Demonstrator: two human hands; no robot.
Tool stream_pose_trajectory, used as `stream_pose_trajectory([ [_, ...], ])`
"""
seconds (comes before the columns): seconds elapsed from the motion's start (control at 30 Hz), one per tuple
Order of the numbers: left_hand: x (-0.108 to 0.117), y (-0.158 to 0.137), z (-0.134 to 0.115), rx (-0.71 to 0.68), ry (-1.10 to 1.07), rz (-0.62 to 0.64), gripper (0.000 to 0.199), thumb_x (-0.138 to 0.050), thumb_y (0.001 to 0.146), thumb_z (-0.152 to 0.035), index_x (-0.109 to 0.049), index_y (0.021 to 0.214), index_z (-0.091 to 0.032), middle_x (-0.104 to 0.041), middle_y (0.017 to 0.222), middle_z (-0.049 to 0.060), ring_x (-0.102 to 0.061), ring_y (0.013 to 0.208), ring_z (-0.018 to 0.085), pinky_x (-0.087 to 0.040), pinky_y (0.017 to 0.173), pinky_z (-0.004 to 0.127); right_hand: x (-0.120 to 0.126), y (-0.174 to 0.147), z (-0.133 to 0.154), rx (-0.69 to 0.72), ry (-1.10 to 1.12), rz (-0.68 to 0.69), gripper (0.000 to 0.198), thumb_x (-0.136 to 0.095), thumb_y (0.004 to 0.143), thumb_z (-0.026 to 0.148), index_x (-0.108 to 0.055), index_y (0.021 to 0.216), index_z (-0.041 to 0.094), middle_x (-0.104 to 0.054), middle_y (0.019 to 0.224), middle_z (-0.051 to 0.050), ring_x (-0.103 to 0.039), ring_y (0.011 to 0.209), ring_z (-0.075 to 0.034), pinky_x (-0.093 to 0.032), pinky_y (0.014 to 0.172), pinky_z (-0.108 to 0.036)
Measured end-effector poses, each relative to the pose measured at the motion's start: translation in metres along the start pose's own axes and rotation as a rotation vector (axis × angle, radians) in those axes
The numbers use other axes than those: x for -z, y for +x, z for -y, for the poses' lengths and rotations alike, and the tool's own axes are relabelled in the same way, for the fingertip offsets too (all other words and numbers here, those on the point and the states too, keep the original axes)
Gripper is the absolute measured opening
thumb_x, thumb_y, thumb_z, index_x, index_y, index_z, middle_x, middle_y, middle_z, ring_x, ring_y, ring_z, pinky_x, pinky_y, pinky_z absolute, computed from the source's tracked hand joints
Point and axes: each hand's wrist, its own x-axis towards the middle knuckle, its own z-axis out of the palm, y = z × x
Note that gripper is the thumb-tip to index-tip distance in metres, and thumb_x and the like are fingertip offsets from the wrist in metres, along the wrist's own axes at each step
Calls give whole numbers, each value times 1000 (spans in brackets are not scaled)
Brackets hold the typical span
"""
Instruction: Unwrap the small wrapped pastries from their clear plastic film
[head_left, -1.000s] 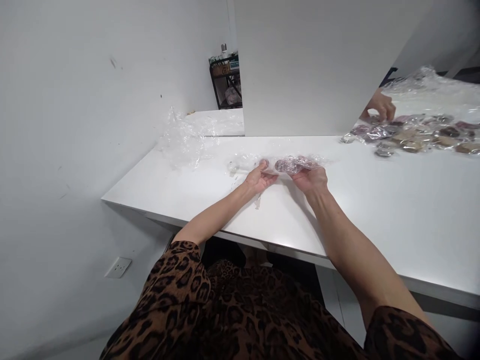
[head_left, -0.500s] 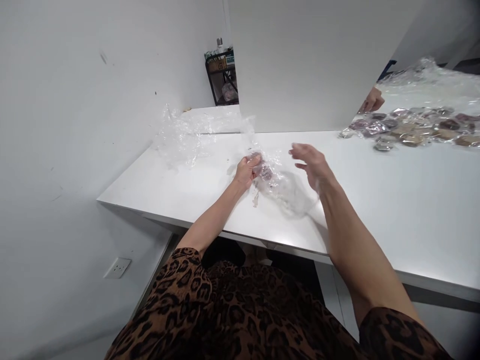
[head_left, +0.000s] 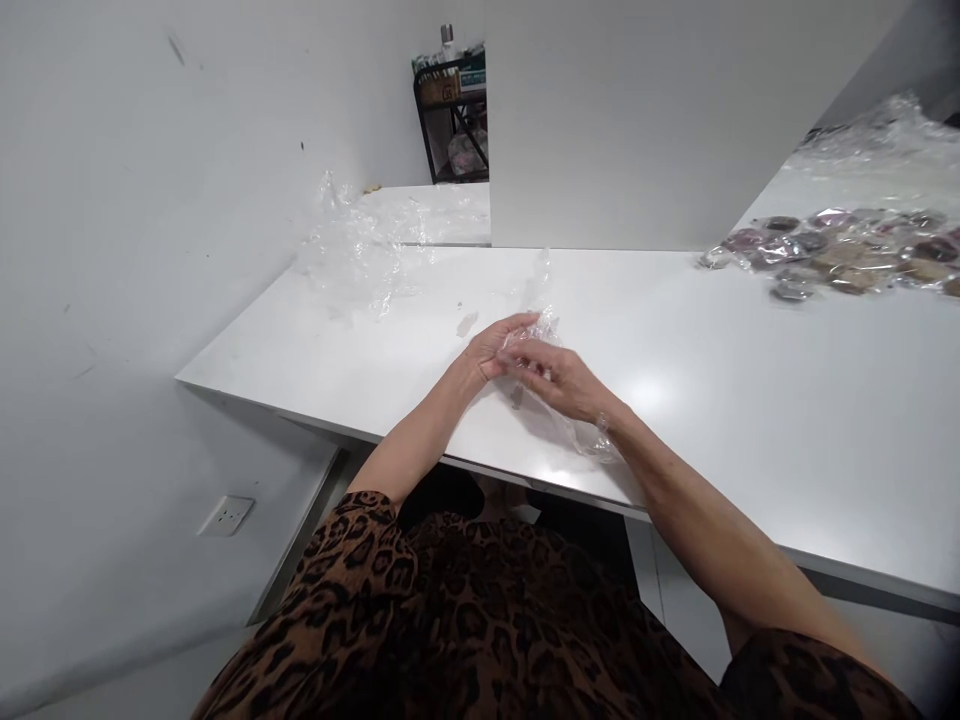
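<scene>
1. Your left hand [head_left: 491, 348] was closed around clear plastic film [head_left: 547, 325], its thumb lying along the upper side and its other fingers partly covered by your right hand.
2. Your right hand [head_left: 568, 385] came across from the other side, its fingers bent and gripping the same film at your left palm; the exact pinch was too small to make out.
3. You had that film between your two hands, above the white table [head_left: 750, 400], near its front edge. One part stood up beyond your left thumb, and a loose, crumpled part trailed below your right hand and wrist. Your fingers hid most of whatever it wrapped.
4. Just left of your hands, a greyish mark [head_left: 466, 324] showed on the tabletop.
5. Farther left, a heap of crumpled film [head_left: 367, 245] lay near the wall, well apart from your hands.
6. Beyond you stood a plain white panel [head_left: 637, 120], with a black rack [head_left: 424, 120] of boxes showing past its left edge.
7. On your far right, dark reddish and tan pieces in clear wrap [head_left: 847, 255] lay close together, somewhat blurred.
8. Your sleeves [head_left: 360, 545] were leopard-print.
</scene>
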Motion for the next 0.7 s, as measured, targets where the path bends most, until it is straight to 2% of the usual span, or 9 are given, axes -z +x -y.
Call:
stream_pose_trajectory([
  [0.07,6,0,0,19,147,-51,16,-63,84,-7,-61,69,-13,-54,48,1,-50,41,11,-42,43,22,2,-1,2,-11,86,131,29,-67,95,45,-76,112,24,-73,118,-8,-66,92,-19,-56,78,-37],
  [0.1,8,0,1,-6,177,-84,14,-62,80,-1,-64,73,-12,-56,49,1,-52,42,11,-44,44,21,6,0,2,-54,147,121,29,-68,95,46,-77,112,24,-73,119,-8,-67,96,-20,-57,80,-38],
  [0.17,10,1,2,-89,144,-133,22,-58,77,6,-70,87,-9,-65,58,4,-62,51,13,-54,56,23,18,1,-2,-181,273,-68,26,-70,93,45,-77,105,23,-74,107,-8,-67,91,-19,-57,79,-38],
  [0.23,8,1,3,-142,67,-137,33,-53,79,9,-72,101,-6,-73,74,10,-73,67,18,-63,75,31,30,3,-9,-317,329,-384,19,-73,90,40,-75,95,21,-72,92,-6,-64,82,-17,-55,76,-36],
  [0.33,2,1,4,-146,-57,-77,39,-47,84,10,-71,111,-4,-76,90,17,-78,86,24,-63,93,42,41,6,-22,-497,301,-640,18,-77,84,37,-70,89,22,-70,97,-5,-63,93,-18,-53,77,-33],
  [0.47,-2,-1,6,-128,-126,-16,43,-43,87,9,-70,115,-8,-77,94,18,-78,95,25,-61,100,47,38,7,-29,-674,443,-517,52,-88,73,48,-64,114,27,-70,116,-8,-66,103,-24,-56,74,-34],
  [0.53,-2,-3,6,-137,-129,3,41,-43,88,7,-70,114,-10,-76,94,16,-77,96,24,-61,99,46,34,7,-27,-680,566,-435,69,-94,67,39,-58,124,26,-72,113,-9,-69,95,-24,-57,70,-35],
  [0.6,-1,-5,5,-152,-133,-8,36,-44,90,5,-69,110,-12,-76,92,14,-77,90,22,-62,93,41,33,9,-26,-665,673,-437,67,-94,64,26,-59,120,24,-73,104,-7,-70,87,-22,-58,68,-35],
  [0.7,3,-7,-1,-170,-185,-117,34,-46,88,5,-66,109,-13,-72,81,9,-73,73,17,-62,80,32,37,12,-27,-629,856,-513,40,-82,67,19,-63,103,20,-73,94,-6,-70,83,-22,-62,70,-37],
])
